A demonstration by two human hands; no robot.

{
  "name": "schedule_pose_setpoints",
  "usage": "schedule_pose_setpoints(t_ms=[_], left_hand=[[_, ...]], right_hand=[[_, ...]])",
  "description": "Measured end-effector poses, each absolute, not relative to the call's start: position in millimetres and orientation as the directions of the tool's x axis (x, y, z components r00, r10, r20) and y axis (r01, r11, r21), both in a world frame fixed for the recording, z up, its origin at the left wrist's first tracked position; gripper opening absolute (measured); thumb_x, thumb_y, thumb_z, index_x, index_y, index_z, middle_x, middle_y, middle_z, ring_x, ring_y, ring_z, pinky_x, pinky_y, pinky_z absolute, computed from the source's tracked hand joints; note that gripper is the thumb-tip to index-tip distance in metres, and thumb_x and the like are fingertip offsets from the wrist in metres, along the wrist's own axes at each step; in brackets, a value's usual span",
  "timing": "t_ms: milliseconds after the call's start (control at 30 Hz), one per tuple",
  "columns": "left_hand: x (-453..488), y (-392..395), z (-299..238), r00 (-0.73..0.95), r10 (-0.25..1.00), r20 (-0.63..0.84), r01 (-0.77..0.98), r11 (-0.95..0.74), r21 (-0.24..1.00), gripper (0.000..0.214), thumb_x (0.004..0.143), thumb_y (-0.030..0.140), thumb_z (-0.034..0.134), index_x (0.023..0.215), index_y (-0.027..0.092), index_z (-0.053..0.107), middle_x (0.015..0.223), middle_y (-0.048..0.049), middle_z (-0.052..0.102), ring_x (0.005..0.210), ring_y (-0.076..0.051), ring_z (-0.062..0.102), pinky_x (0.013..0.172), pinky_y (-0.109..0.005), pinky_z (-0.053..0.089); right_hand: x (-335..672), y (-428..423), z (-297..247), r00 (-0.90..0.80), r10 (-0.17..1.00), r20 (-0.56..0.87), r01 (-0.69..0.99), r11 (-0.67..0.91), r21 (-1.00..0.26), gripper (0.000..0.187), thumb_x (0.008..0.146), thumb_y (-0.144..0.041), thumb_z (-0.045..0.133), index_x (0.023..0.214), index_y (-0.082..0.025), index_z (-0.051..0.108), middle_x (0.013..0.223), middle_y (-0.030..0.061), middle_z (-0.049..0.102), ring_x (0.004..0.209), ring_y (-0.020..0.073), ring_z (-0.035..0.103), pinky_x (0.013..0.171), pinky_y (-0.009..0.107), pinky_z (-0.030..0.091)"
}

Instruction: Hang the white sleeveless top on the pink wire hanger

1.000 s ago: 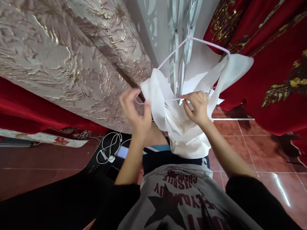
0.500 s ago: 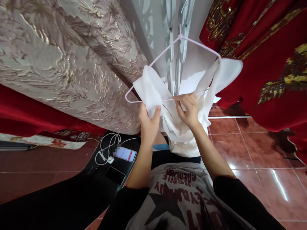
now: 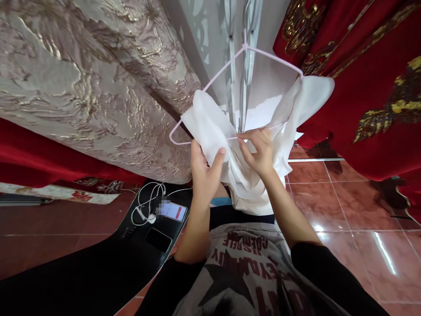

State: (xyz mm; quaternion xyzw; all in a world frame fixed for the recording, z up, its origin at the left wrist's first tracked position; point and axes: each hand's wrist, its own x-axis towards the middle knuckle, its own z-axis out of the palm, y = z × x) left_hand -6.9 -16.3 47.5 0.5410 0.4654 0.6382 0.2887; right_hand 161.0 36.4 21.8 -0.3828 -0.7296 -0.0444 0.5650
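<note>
A pale pink clothes hanger hangs by its hook from a metal rail, with a thin white garment draped over both of its arms. The hanger's left corner sticks out bare past the cloth. My left hand holds the garment's left part, thumb in front and the other fingers behind, mostly hidden. My right hand pinches the hanger's lower bar near its middle between thumb and forefinger. Below my hands the garment's folds hang down to my lap.
A shiny embossed curtain hangs at left, a red curtain with gold trim at right. On a black bench lie a lit phone, a dark phone and white earphones. Red tiles cover the floor.
My left thumb has slid slightly right across the cloth, and the folds under it have bunched a little. The hanger has shifted slightly; my right hand keeps its pinch.
</note>
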Motion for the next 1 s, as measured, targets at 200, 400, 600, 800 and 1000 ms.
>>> schedule_pose_setpoints(t_ms=[200, 400, 600, 800, 1000], left_hand=[[-24, -14, 76, -0.136, 0.961, 0.241, -0.041, -0.249, 0.968, 0.042, 0.086, 0.051, 0.086, 0.110, 0.018, 0.074, 0.112, -0.0087, 0.078, 0.107, -0.026, 0.074, 0.091, -0.035, 0.061], [-51, -12, 106, -0.078, 0.981, 0.179, -0.162, -0.190, 0.968, 0.026, 0.085, 0.039, 0.086, 0.089, 0.015, 0.076, 0.083, -0.0046, 0.072, 0.082, -0.020, 0.070, 0.074, -0.031, 0.058], [-83, -5, 104, -0.189, 0.963, 0.192, -0.453, -0.259, 0.853, 0.033, 0.084, 0.052, 0.088, 0.103, 0.028, 0.076, 0.118, -0.0027, 0.079, 0.130, -0.030, 0.065, 0.093, -0.041, 0.062], [-91, -13, 40, -0.427, 0.904, 0.036, -0.554, -0.292, 0.780, 0.034, 0.115, 0.030, 0.041, 0.114, 0.027, 0.075, 0.126, -0.0013, 0.079, 0.147, -0.020, 0.057, 0.099, -0.038, 0.056], [-26, -17, 24, -0.253, 0.964, -0.087, -0.693, -0.117, 0.712, 0.035, 0.100, 0.049, 0.070, 0.116, 0.019, 0.078, 0.130, -0.0100, 0.077, 0.114, -0.019, 0.073, 0.096, -0.027, 0.060]], right_hand=[[162, 38, 22, -0.071, 0.541, 0.838, 0.626, 0.678, -0.384, 0.014, 0.104, -0.027, 0.059, 0.100, -0.023, 0.072, 0.089, 0.0005, 0.076, 0.085, 0.0171, 0.066, 0.086, 0.039, 0.044], [167, 30, 30, -0.077, 0.543, 0.836, 0.598, 0.696, -0.397, 0.013, 0.103, -0.028, 0.060, 0.098, -0.024, 0.071, 0.089, 0.0001, 0.075, 0.086, 0.0175, 0.066, 0.088, 0.040, 0.045], [169, 33, 32, -0.091, 0.555, 0.827, 0.592, 0.698, -0.403, 0.011, 0.103, -0.027, 0.061, 0.099, -0.024, 0.072, 0.088, -0.0007, 0.075, 0.085, 0.0165, 0.066, 0.089, 0.038, 0.043], [171, 35, 31, -0.113, 0.600, 0.792, 0.630, 0.660, -0.409, 0.016, 0.103, -0.029, 0.060, 0.098, -0.023, 0.073, 0.090, 0.0001, 0.078, 0.085, 0.0166, 0.068, 0.088, 0.038, 0.045], [157, 28, 28, -0.124, 0.569, 0.813, 0.614, 0.688, -0.387, 0.021, 0.103, -0.020, 0.055, 0.109, -0.024, 0.074, 0.099, 0.0018, 0.079, 0.090, 0.0168, 0.071, 0.087, 0.038, 0.049]])
